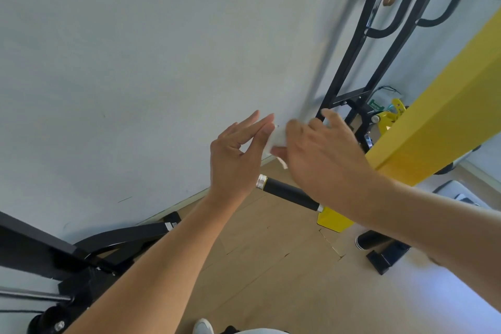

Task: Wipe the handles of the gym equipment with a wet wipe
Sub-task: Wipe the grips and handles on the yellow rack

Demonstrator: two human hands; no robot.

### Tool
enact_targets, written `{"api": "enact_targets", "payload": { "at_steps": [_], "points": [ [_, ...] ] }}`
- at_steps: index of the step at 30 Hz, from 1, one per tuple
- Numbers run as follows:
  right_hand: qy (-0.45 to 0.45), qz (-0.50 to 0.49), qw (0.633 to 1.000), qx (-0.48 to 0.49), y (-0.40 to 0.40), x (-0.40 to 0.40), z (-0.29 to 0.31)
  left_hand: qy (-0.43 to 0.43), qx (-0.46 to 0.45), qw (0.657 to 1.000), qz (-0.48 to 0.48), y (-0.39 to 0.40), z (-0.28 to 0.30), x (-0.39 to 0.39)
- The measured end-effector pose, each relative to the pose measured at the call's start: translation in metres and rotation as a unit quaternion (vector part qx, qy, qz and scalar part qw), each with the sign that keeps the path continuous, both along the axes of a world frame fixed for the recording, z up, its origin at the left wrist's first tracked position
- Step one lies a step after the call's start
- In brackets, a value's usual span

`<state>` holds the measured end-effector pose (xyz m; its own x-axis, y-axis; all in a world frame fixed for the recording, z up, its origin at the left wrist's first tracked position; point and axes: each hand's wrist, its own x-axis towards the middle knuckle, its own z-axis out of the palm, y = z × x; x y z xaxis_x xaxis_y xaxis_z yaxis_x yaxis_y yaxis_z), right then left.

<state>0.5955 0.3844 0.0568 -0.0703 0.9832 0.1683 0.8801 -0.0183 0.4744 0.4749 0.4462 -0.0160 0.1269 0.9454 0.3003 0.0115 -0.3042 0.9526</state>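
Observation:
A black foam handle (pixel 287 192) with a silver end cap sticks out leftward from a yellow machine arm (pixel 439 122). Above the handle, a small white wet wipe (pixel 278 139) is held between both hands. My right hand (pixel 322 154) grips the wipe with thumb and fingers from the right. My left hand (pixel 238 160) touches the wipe's left edge with its fingers extended and loosely spread. Neither hand touches the handle. Most of the wipe is hidden behind my right hand.
A pale wall (pixel 135 62) fills the left. A black machine frame (pixel 81 249) sits low left, and black upright bars (pixel 349 54) stand at the back right. Brown floor boards (pixel 271 266) lie below. A black foot (pixel 385 255) stands right.

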Motion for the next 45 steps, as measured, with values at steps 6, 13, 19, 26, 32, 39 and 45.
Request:
{"api": "enact_targets", "payload": {
  "at_steps": [6,13,19,26,32,39,45],
  "points": [
    [-0.014,-0.023,0.992,-0.125,-0.005,0.005,0.014,0.014,0.0,1.0,-0.009,0.003,0.004,-0.005],
    [-0.163,-0.062,0.966,-0.191,-0.023,0.017,0.021,-0.018,0.007,1.0,-0.01,0.0,0.003,0.003],
    [0.052,-0.007,0.993,-0.104,0.003,0.009,0.005,-0.01,-0.005,1.0,-0.024,0.003,0.008,-0.001],
    [0.128,-0.002,0.984,-0.127,0.002,0.008,0.028,-0.039,-0.026,0.999,-0.005,0.002,0.007,-0.002],
    [0.041,0.017,0.997,-0.062,-0.004,0.005,0.019,-0.035,-0.006,0.999,-0.007,-0.006,0.006,-0.004],
    [-0.141,-0.026,0.965,-0.221,-0.032,0.015,0.039,-0.065,0.004,0.998,-0.003,-0.01,0.003,-0.002],
    [-0.109,0.002,0.983,-0.146,-0.031,0.017,0.027,-0.091,-0.03,0.995,-0.006,-0.01,0.003,-0.004]
  ]
}}
